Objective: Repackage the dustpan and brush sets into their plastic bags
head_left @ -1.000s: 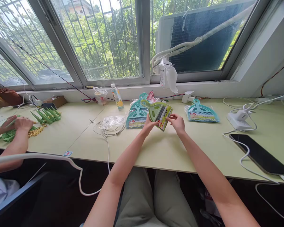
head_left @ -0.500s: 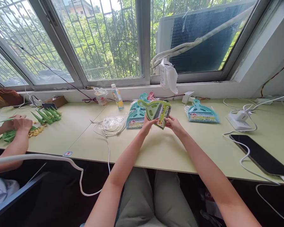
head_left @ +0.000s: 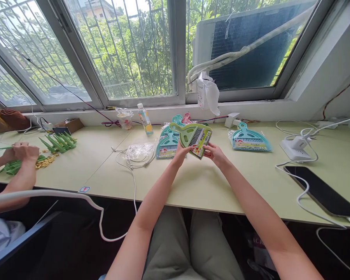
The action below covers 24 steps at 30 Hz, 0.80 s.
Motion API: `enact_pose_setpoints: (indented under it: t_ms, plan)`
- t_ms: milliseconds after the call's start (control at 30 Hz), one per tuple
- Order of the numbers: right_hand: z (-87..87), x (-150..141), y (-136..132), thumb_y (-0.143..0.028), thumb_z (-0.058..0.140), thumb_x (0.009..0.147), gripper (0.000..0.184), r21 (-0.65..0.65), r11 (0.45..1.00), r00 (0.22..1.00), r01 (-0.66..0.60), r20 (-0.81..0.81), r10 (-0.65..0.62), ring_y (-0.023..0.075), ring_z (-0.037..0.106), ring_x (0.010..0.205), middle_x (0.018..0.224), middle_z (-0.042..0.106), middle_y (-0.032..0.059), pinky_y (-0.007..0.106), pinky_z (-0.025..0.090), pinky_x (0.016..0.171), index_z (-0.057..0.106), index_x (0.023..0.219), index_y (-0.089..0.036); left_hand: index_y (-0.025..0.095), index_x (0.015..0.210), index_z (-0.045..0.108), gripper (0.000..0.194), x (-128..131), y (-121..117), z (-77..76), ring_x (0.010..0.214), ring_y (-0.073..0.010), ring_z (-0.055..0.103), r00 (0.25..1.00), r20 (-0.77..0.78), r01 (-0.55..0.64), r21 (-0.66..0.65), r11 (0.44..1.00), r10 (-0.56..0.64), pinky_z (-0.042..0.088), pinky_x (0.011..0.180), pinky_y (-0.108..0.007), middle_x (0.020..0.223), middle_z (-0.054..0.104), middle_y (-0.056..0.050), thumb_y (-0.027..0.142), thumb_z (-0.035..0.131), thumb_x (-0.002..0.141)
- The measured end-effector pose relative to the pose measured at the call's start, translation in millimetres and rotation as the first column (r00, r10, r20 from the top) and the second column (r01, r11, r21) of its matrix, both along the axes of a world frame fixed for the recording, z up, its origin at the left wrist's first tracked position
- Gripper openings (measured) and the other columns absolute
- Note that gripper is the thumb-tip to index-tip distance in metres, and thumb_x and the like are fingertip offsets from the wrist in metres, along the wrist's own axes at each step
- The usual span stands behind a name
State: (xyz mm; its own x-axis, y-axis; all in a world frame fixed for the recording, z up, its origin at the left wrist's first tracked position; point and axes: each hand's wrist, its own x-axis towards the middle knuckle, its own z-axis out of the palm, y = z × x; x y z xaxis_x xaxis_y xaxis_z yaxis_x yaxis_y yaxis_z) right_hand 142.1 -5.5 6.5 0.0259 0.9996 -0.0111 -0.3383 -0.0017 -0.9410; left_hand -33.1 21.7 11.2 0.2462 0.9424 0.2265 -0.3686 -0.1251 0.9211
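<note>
Between my two hands, raised over the table, is a green dustpan and brush set [head_left: 187, 134] with a printed label, its handle tilted up to the left. My left hand [head_left: 182, 153] grips its lower left side, and my right hand [head_left: 216, 154] grips its lower right edge; both hands have their fingers closed on it. Just behind and to the left lie turquoise dustpan sets [head_left: 167, 149] in clear wrapping, with a pink one [head_left: 186, 118] at the back. Another turquoise dustpan set [head_left: 250, 140] rests on the table to the right.
A coiled white cable [head_left: 140, 157] under plastic wrap and a drink bottle [head_left: 145, 119] are on the left. On the right are a power strip [head_left: 294, 149] and a phone [head_left: 323, 190]. A co-worker's hands [head_left: 25, 151] handle green pieces at far left.
The green dustpan set has turned very slightly in my hands, its label showing a little more plainly. Otherwise my hands stay in nearly the same place.
</note>
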Motion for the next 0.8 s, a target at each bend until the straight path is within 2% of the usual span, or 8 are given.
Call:
enact_pose_setpoints:
  t_ms: [333, 467, 533, 567, 633, 700, 767, 800]
  plan:
    - [0.4, 1.9, 1.6, -0.028, 0.077, 0.067, 0.033, 0.009, 0.999, 0.999, 0.037, -0.008, -0.037, 0.0215, 0.073, 0.078, 0.096, 0.075, 0.0057, 0.036, 0.059, 0.076, 0.068, 0.097, -0.02, 0.027, 0.139, 0.04, 0.09, 0.6, -1.1, 2.6, 0.118, -0.0285, 0.055, 1.0, -0.01, 0.021, 0.043, 0.999, -0.02, 0.044, 0.102, -0.047, 0.131, 0.058, -0.011, 0.024, 0.084, 0.06]
    - [0.2, 5.3, 2.2, -0.03, 0.08, 0.064, 0.037, 0.066, 0.996, 0.998, 0.066, -0.007, -0.066, 0.022, 0.073, 0.078, 0.095, 0.075, 0.006, 0.036, 0.06, 0.074, 0.067, 0.097, -0.02, 0.028, 0.137, 0.044, 0.069, -4.2, 3.8, 8.1, 0.114, -0.0288, 0.058, 0.995, -0.098, 0.035, 0.004, 0.999, -0.034, 0.048, 0.096, -0.046, 0.127, 0.06, -0.01, 0.043, 0.072, 0.076]
    - [-0.4, 7.8, 2.0, -0.031, 0.081, 0.062, 0.038, 0.094, 0.991, 0.996, 0.09, -0.015, -0.09, 0.0224, 0.073, 0.079, 0.093, 0.075, 0.0057, 0.036, 0.06, 0.073, 0.067, 0.096, -0.02, 0.027, 0.137, 0.045, 0.057, -12.5, 6.9, 14.3, 0.114, -0.0289, 0.058, 0.986, -0.137, -0.091, 0.035, 0.995, 0.095, 0.048, 0.095, -0.045, 0.122, 0.061, -0.01, 0.049, 0.059, 0.085]
    - [-0.7, 9.0, 1.8, -0.031, 0.081, 0.062, 0.039, 0.099, 0.99, 0.995, 0.097, -0.018, -0.095, 0.0226, 0.073, 0.079, 0.092, 0.075, 0.0056, 0.036, 0.06, 0.073, 0.067, 0.096, -0.02, 0.026, 0.137, 0.045, 0.054, -19.1, 8.4, 17.7, 0.115, -0.0285, 0.057, 0.962, -0.159, -0.21, 0.092, 0.973, 0.222, 0.047, 0.097, -0.044, 0.121, 0.061, -0.01, 0.047, 0.054, 0.088]
    - [-1.3, 11.1, 1.4, -0.031, 0.081, 0.062, 0.038, 0.099, 0.99, 0.995, 0.098, -0.018, -0.097, 0.0225, 0.073, 0.079, 0.093, 0.075, 0.0057, 0.036, 0.059, 0.073, 0.066, 0.096, -0.02, 0.027, 0.139, 0.042, 0.05, -36.7, 11.3, 23.2, 0.123, -0.0266, 0.051, 0.809, -0.224, -0.485, 0.268, 0.832, 0.543, 0.041, 0.103, -0.042, 0.127, 0.058, -0.01, 0.035, 0.052, 0.09]
    - [-1.8, 12.2, 1.2, -0.03, 0.08, 0.064, 0.037, 0.095, 0.991, 0.995, 0.096, -0.012, -0.095, 0.0217, 0.073, 0.079, 0.094, 0.075, 0.0059, 0.035, 0.059, 0.074, 0.066, 0.097, -0.02, 0.024, 0.138, 0.043, 0.049, -57.8, 14.7, 25.0, 0.133, -0.0263, 0.039, 0.539, -0.346, -0.64, 0.426, 0.64, 0.768, 0.032, 0.11, -0.041, 0.137, 0.05, -0.011, 0.024, 0.051, 0.09]
    - [-2.3, 12.0, 1.4, -0.03, 0.079, 0.065, 0.036, 0.087, 0.992, 0.996, 0.091, 0.001, -0.092, 0.0211, 0.073, 0.077, 0.095, 0.075, 0.006, 0.035, 0.059, 0.075, 0.066, 0.098, -0.019, 0.019, 0.136, 0.045, 0.049, -77.5, 19.0, 22.2, 0.137, -0.0298, 0.033, 0.208, -0.548, -0.656, 0.536, 0.531, 0.81, 0.03, 0.11, -0.045, 0.143, 0.044, -0.016, 0.017, 0.05, 0.087]
    - [-2.5, 11.6, 1.5, -0.03, 0.078, 0.065, 0.036, 0.081, 0.993, 0.996, 0.09, 0.009, -0.091, 0.0213, 0.073, 0.077, 0.095, 0.075, 0.0062, 0.035, 0.059, 0.075, 0.066, 0.098, -0.019, 0.015, 0.133, 0.048, 0.047, -85.5, 21.4, 19.4, 0.135, -0.032, 0.035, 0.077, -0.639, -0.637, 0.559, 0.531, 0.766, 0.031, 0.108, -0.047, 0.141, 0.045, -0.019, 0.017, 0.051, 0.086]
